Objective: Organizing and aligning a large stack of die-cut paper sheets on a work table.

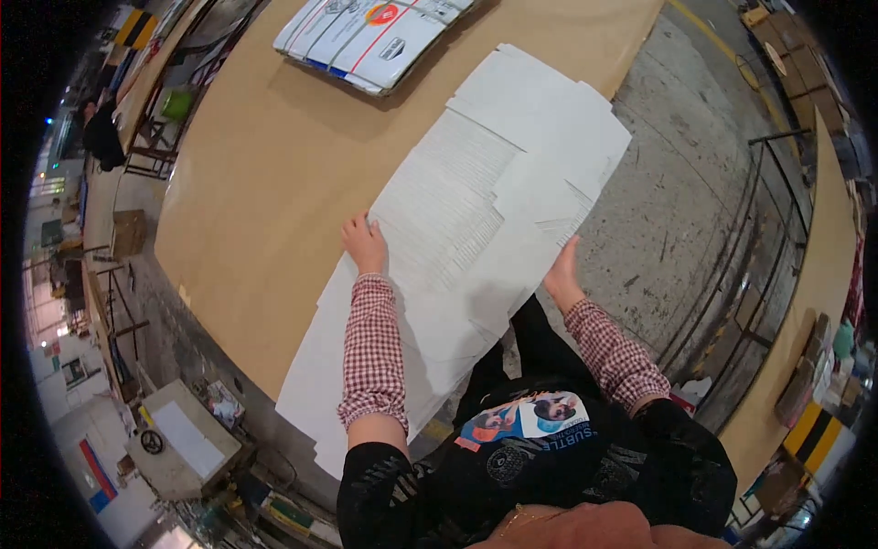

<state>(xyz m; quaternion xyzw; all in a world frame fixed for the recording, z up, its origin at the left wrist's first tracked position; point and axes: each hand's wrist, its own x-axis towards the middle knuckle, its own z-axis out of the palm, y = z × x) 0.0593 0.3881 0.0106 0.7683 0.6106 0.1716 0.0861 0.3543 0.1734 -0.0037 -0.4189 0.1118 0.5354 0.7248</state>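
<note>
A long fanned stack of flat white cardboard sheets [476,210] lies along the edge of a brown worktable [265,183], partly overhanging it. My left hand [364,243] rests on the stack's left edge with fingers pressed on the sheets. My right hand [560,273] grips the stack's right edge, where it hangs past the table. Both forearms wear red-and-white checked sleeve covers.
A second pile of printed white flattened cartons [370,37] lies at the table's far end. Grey concrete floor [695,210] runs to the right, with a metal rack [777,210] and another brown table [814,302]. A small machine [178,439] and clutter stand at lower left.
</note>
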